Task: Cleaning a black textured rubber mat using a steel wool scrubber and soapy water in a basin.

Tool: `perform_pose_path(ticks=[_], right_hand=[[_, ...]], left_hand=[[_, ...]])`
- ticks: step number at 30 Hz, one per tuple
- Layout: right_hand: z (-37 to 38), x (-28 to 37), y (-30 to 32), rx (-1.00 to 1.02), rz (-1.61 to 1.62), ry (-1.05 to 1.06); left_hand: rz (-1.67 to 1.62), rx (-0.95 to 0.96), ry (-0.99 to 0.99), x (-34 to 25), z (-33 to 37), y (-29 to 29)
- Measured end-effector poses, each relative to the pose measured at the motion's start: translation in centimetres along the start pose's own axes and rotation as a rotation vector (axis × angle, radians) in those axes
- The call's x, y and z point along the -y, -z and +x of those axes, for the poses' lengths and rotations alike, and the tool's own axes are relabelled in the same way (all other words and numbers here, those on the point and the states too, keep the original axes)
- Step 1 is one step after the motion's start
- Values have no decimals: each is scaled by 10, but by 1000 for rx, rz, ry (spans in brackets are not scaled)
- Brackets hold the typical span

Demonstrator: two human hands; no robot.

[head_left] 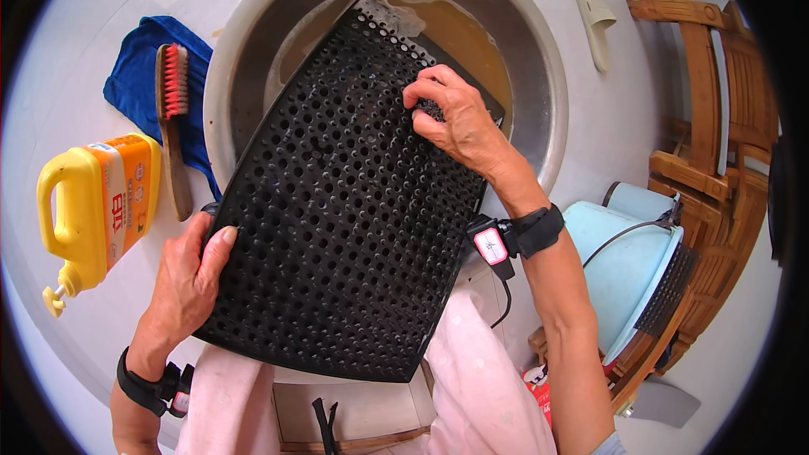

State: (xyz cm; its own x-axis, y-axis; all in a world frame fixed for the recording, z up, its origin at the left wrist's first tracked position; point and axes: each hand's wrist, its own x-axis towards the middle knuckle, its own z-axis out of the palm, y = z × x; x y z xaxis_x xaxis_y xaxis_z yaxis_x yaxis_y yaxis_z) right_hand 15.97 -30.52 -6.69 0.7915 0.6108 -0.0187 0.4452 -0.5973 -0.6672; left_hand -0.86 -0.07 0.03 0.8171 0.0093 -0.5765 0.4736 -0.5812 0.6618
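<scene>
A black rubber mat (329, 194) full of round holes leans at a slant, its far end in brownish water inside a large metal basin (552, 76). Its near end rests over my lap. My left hand (187, 274) grips the mat's left edge, thumb on top. On the mat's upper right part, my right hand (459, 118) is closed with curled fingers. A dark, rough-textured patch shows under those fingers; I cannot make out whether it is a small scrubber or the mat itself.
Left of the basin lie a wooden-handled brush (173, 118) with red bristles, a blue cloth (135, 59) and a yellow jug (105, 202). To the right stand a light blue bucket (619, 261) and wooden chairs (695, 101). Pale slippers (596, 21) lie at the far right.
</scene>
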Motion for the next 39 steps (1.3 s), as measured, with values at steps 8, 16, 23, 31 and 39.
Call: perform_pose_path(ticks=[8,16,23,31,39], right_hand=[[0,2,-3,33,-130,18],[-3,0,-4,93,-174,41],[-10,6,5,20,41,-133],[-14,3,21,79,-31,-123],[8,-3,16,104,-12,58]], left_hand=[[11,-3,-9,-1,0,0],[21,-22,-8,-1,-4,-2],[16,1,3,-4,-3,0],[28,7,-18,-3,-2,-1],[12,36,-12,0,0,-1]])
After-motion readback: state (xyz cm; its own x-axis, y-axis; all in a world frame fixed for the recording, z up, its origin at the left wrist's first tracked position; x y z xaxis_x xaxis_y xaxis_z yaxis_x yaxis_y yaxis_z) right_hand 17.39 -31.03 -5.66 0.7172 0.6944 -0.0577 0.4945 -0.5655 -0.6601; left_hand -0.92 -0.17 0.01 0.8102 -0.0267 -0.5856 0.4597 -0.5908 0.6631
